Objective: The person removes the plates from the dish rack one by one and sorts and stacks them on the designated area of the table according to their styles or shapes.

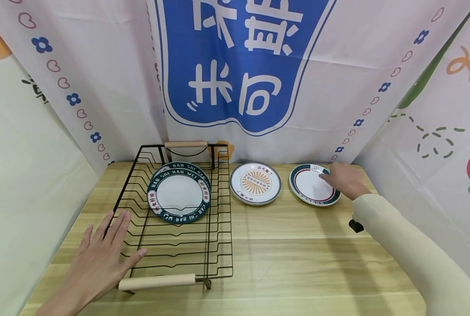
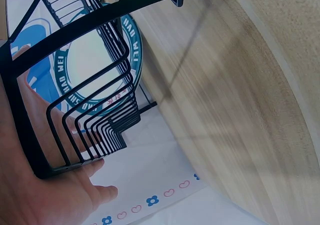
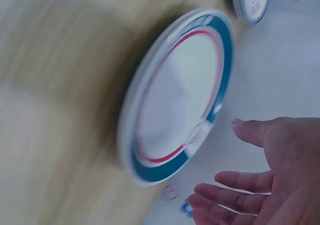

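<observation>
Resting on the near left corner of the black wire dish rack (image 1: 179,215), the left hand (image 1: 100,259) lies flat with its fingers (image 1: 118,226) straight and spread, gripping nothing. The rack sits on the wooden counter (image 1: 298,263) with a light wooden handle at each end, and a dark green-rimmed plate (image 1: 178,196) stands upright in its wires toward the far end. The right hand (image 1: 343,180) hovers over the far right edge of a green-and-red-rimmed plate (image 1: 312,186) lying flat on the counter; its fingers are relaxed and released, and I cannot tell whether they touch it. Between that plate and the rack lies a sunburst-patterned plate (image 1: 255,183), just beside the rack. Printed cloth walls enclose the counter on three sides.
</observation>
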A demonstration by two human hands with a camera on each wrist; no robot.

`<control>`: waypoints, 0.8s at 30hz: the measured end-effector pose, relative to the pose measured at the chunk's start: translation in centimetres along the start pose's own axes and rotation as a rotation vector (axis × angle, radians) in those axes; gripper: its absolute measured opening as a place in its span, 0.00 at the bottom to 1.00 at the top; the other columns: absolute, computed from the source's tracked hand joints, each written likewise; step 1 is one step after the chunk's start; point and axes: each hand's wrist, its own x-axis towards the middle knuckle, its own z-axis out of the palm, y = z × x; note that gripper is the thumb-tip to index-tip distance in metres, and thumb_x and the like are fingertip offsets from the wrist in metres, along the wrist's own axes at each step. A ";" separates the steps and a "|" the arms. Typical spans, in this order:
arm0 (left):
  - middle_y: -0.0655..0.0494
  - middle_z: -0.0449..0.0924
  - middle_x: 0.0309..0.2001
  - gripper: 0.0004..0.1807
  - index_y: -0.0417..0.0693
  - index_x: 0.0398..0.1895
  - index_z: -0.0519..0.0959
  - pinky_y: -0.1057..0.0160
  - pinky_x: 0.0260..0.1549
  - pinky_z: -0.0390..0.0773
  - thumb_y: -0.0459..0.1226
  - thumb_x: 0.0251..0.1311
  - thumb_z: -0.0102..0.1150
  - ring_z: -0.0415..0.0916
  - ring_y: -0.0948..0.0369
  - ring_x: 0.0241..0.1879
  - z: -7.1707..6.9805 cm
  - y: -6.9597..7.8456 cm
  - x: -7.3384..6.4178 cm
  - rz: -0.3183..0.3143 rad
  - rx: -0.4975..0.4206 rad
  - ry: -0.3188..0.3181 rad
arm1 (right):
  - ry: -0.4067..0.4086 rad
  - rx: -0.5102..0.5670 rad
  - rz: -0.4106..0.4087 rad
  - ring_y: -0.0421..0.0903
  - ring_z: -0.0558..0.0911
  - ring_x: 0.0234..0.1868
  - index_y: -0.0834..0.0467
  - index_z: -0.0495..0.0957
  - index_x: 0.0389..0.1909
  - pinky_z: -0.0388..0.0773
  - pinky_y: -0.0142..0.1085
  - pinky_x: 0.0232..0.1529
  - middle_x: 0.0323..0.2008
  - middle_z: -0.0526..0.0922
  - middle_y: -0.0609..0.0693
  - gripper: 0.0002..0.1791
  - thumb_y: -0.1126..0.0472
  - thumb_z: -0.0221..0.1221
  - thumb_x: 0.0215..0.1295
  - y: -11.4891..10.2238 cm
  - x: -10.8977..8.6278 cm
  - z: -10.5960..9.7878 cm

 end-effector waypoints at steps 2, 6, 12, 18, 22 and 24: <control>0.36 0.51 0.84 0.55 0.39 0.86 0.45 0.43 0.78 0.17 0.63 0.72 0.55 0.27 0.46 0.86 0.0 0.0 0.0 -0.001 0.000 -0.002 | 0.022 -0.013 -0.035 0.53 0.77 0.25 0.59 0.76 0.25 0.68 0.40 0.20 0.24 0.75 0.55 0.26 0.42 0.60 0.75 -1.1 -0.1 -0.6; 0.36 0.51 0.83 0.55 0.38 0.86 0.45 0.44 0.78 0.16 0.63 0.73 0.55 0.26 0.46 0.86 -0.1 0.1 0.0 -0.004 0.000 -0.008 | 0.063 -0.044 -0.097 0.54 0.78 0.26 0.58 0.78 0.24 0.69 0.42 0.21 0.23 0.77 0.55 0.26 0.41 0.62 0.73 -3.6 -0.5 -1.5; 0.36 0.51 0.83 0.55 0.39 0.86 0.45 0.44 0.78 0.16 0.63 0.73 0.55 0.26 0.46 0.86 -0.1 0.1 -0.1 -0.009 -0.007 -0.012 | 0.106 -0.056 -0.192 0.56 0.81 0.30 0.62 0.80 0.34 0.78 0.52 0.29 0.29 0.83 0.56 0.25 0.41 0.63 0.72 -8.4 -1.3 -2.9; 0.36 0.51 0.84 0.55 0.39 0.86 0.45 0.44 0.78 0.15 0.63 0.73 0.54 0.27 0.45 0.86 -0.2 0.2 0.0 -0.013 -0.007 -0.014 | 0.124 -0.099 -0.293 0.60 0.87 0.40 0.63 0.81 0.48 0.84 0.56 0.38 0.39 0.86 0.59 0.29 0.38 0.63 0.73 -14.6 -2.7 -4.3; 0.36 0.50 0.84 0.55 0.39 0.86 0.45 0.44 0.78 0.15 0.64 0.73 0.54 0.30 0.43 0.85 -0.1 0.3 0.0 -0.015 -0.005 -0.016 | 0.149 -0.064 -0.395 0.55 0.85 0.36 0.58 0.81 0.44 0.83 0.50 0.34 0.36 0.85 0.53 0.24 0.39 0.65 0.72 -18.7 -4.1 -5.0; 0.36 0.51 0.83 0.55 0.40 0.87 0.45 0.44 0.78 0.16 0.64 0.72 0.55 0.31 0.42 0.85 -0.1 0.2 0.0 -0.015 -0.003 -0.012 | 0.168 -0.059 -0.461 0.51 0.82 0.31 0.55 0.80 0.39 0.80 0.45 0.29 0.32 0.82 0.50 0.22 0.39 0.65 0.72 -20.9 -4.8 -5.5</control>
